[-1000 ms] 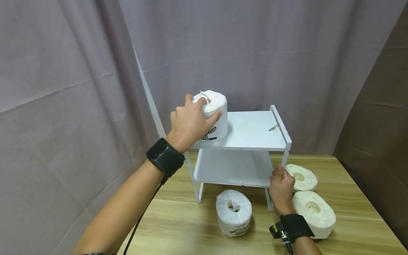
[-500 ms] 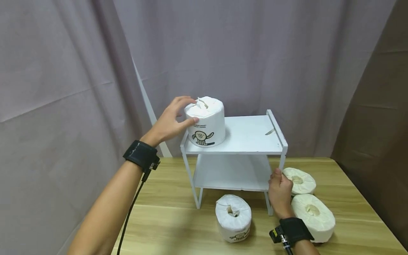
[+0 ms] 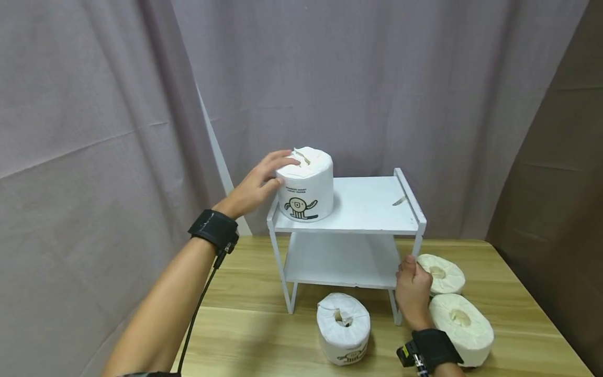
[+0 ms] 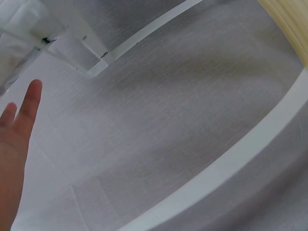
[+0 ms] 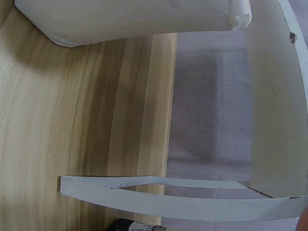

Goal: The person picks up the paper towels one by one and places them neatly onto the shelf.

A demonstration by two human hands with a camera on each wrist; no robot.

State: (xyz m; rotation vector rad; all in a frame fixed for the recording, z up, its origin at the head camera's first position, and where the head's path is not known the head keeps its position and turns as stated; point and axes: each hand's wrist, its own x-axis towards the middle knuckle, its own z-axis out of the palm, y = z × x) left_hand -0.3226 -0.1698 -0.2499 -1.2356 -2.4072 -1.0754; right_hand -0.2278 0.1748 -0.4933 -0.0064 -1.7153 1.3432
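A white wrapped toilet roll point(image 3: 305, 183) with a cartoon print stands upright on the top left of a white two-tier shelf point(image 3: 372, 212). My left hand point(image 3: 258, 184) rests against its left side, fingers fairly straight on the upper edge. My right hand point(image 3: 412, 288) grips the shelf's front right leg near the lower tier. The left wrist view shows straight fingers point(image 4: 19, 125) before grey curtain. The right wrist view shows the shelf's frame point(image 5: 183, 199) over the wooden table point(image 5: 57, 125).
Another printed roll point(image 3: 343, 327) lies on the table in front of the shelf. Two plain rolls lie at the right, one point(image 3: 442, 274) behind the other point(image 3: 461, 327). Grey curtain hangs behind and left; a brown cloth point(image 3: 556, 183) hangs at the right.
My left hand has loosened from over the roll to its left side, leaving the roll standing on the top shelf. The right hand stays on the shelf leg.
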